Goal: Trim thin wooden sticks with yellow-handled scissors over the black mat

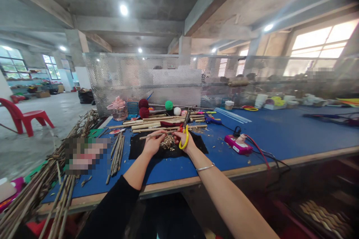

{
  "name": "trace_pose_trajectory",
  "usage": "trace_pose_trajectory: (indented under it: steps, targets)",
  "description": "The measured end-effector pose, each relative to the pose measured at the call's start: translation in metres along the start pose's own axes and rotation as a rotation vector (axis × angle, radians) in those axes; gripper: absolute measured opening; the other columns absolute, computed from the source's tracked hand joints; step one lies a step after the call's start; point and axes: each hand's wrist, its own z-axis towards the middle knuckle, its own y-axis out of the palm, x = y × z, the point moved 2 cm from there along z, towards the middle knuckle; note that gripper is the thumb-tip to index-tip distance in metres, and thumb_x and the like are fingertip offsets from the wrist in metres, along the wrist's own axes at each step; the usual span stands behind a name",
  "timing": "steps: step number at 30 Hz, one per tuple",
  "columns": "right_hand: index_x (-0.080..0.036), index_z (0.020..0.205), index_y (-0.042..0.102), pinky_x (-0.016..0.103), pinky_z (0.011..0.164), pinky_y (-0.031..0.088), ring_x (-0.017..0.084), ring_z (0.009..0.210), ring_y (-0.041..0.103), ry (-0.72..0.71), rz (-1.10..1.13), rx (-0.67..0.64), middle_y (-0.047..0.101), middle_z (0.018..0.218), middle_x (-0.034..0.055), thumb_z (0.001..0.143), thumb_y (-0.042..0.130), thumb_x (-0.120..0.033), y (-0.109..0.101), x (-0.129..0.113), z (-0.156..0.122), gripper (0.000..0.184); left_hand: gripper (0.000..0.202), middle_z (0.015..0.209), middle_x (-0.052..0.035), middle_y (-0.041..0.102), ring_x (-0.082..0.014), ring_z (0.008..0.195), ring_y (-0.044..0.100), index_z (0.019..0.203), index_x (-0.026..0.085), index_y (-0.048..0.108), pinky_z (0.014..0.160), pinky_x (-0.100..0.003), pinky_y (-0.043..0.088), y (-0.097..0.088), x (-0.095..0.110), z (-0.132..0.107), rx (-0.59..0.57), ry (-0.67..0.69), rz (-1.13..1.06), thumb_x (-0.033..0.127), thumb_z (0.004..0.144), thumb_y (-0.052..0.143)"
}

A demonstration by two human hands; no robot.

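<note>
My left hand (153,144) is closed around a thin stick (144,137), which lies nearly level and points to the left. In my right hand (191,145) are yellow-handled scissors (184,143), their blades directed up and away from me. The fingertips of both hands are close together over a heap of pale wood shavings (167,142). Under the shavings lies a black cloth (137,148) on the blue tabletop (275,127). Whether my right fingers also touch the stick's end is too small to tell.
Peeled sticks (157,123) and yarn balls (169,105) lie behind the cloth. Cut twigs (117,153) and a large branch bundle (47,171) are at left. A glue gun (212,120) and a pink power strip (238,145) with cords sit right. Perforated panels (120,78) stand behind.
</note>
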Motion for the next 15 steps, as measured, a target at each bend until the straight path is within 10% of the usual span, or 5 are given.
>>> trace_pose_trajectory:
  steps: [15]
  targets:
    - [-0.022, 0.064, 0.039, 0.018, 0.031, 0.02, 0.005, 0.031, 0.027, -0.04, -0.032, -0.026, 0.035, 0.036, -0.0118, 0.047, 0.058, -0.018, -0.0009, 0.0044, 0.0033, 0.025, 0.023, 0.078, -0.0027, 0.065, -0.0169, 0.075, 0.059, 0.08, 0.02, 0.065, 0.062, -0.024, 0.045, 0.0011, -0.007, 0.0017, 0.039, -0.025, -0.066, 0.035, 0.064, 0.062]
